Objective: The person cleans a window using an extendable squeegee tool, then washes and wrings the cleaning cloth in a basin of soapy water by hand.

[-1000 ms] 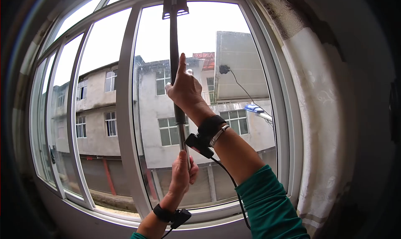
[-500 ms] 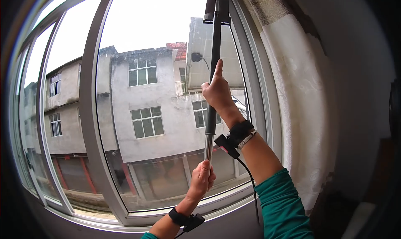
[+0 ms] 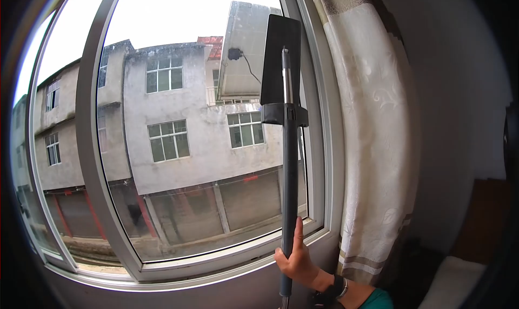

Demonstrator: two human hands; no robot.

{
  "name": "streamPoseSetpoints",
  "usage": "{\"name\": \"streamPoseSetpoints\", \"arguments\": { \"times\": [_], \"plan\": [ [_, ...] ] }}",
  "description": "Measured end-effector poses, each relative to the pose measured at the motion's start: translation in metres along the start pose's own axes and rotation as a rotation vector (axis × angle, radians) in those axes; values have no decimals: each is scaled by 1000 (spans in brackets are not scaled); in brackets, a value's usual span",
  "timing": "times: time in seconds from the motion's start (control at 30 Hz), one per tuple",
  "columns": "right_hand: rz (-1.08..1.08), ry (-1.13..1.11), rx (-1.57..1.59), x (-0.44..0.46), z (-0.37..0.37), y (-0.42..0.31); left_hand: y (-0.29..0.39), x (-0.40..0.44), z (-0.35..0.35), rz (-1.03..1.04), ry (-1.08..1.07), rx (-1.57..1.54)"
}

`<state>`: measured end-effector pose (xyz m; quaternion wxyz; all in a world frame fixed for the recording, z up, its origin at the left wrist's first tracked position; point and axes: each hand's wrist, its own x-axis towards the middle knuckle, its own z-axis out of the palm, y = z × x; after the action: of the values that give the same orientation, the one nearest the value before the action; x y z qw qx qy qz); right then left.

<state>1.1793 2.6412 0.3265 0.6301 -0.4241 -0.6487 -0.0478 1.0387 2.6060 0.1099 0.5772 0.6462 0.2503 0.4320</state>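
Note:
My right hand (image 3: 298, 263) wraps round the dark grey handle of a long-handled window wiper (image 3: 290, 190), its index finger stretched up along the shaft. The wiper stands almost upright. Its flat black rectangular head (image 3: 274, 66) is at the right part of the window pane, overlapping the frame's right side; whether it presses on the glass cannot be made out. A bare metal piece of the pole shows against the head. Below my right hand the pole runs out of the picture, and my left hand is out of sight there.
The sliding window (image 3: 184, 201) has a grey-white frame (image 3: 89, 136) with a sill below. A cream patterned curtain (image 3: 367, 136) hangs close on the right. Through the glass stands a grey building (image 3: 200, 114). A pale cloth-like thing (image 3: 454, 282) lies at the lower right.
The wiper's head has come down from the top of the window and slightly right. My right hand has dropped with the handle, and my left hand has left the view below.

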Motion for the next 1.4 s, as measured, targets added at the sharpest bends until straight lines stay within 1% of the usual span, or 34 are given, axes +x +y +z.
{"name": "streamPoseSetpoints", "arguments": {
  "times": [0.03,0.1,0.13,0.17,0.23,0.27,0.3,0.37,0.4,0.43,0.5,0.53,0.6,0.7,0.73,0.77,0.83,0.87,0.97,1.03,1.07,1.1,1.13,1.17,1.23,1.27,1.33,1.37,1.4],
  "plan": [
    [115,-39,71,13,-7,-9,-4,14,-1,-36,-28,15],
    [-147,81,-71,75,-19,-10,12,71,11,308,20,123],
    [-162,94,-69,109,-26,-19,41,104,11,138,-118,-136],
    [-185,103,-67,145,-31,-30,100,119,11,157,-138,-150],
    [-246,125,-82,209,-31,-50,152,157,-2,294,-121,-99],
    [-266,141,-79,238,-26,-58,178,168,-12,322,-106,-125],
    [-280,158,-75,259,-17,-66,199,175,-24,346,-92,-149],
    [-191,90,42,280,5,-90,228,174,-50,398,-75,-191],
    [-266,91,97,286,23,-92,232,170,-63,388,-22,-193],
    [-303,106,109,288,42,-93,229,169,-80,407,5,-201],
    [-497,154,132,288,75,-104,225,162,-105,405,70,-216],
    [-510,136,150,287,86,-111,224,159,-111,418,94,-217],
    [-420,19,161,282,98,-124,222,152,-117,423,141,-249],
    [-384,-109,66,279,115,-142,213,150,-120,450,179,-300],
    [-439,-124,53,274,120,-149,210,150,-120,452,187,-297],
    [-382,-197,44,270,121,-154,205,149,-118,465,190,-321],
    [-424,-202,78,264,139,-149,192,145,-117,468,201,-339],
    [-485,-181,43,259,147,-146,184,144,-116,453,199,-375],
    [-578,-220,100,231,159,-136,154,131,-112,416,198,-400],
    [-516,-286,123,201,156,-127,132,111,-104,385,285,-349],
    [-473,-324,147,184,154,-122,101,104,-103,363,272,-355],
    [-491,-335,159,167,152,-117,73,96,-102,338,256,-358],
    [-510,-346,170,148,149,-112,70,76,-94,305,257,-381],
    [-466,-394,188,125,146,-106,71,47,-80,271,254,-402],
    [-563,-341,254,85,135,-107,53,1,-55,156,289,-473],
    [-567,-343,258,84,132,-111,57,-2,-56,160,294,-472],
    [-479,-410,297,84,130,-120,79,-12,-58,124,225,-449],
    [-545,-329,258,103,138,-124,99,-6,-66,143,233,-421],
    [-471,-330,218,124,142,-136,119,8,-81,168,240,-391]
  ]
}}
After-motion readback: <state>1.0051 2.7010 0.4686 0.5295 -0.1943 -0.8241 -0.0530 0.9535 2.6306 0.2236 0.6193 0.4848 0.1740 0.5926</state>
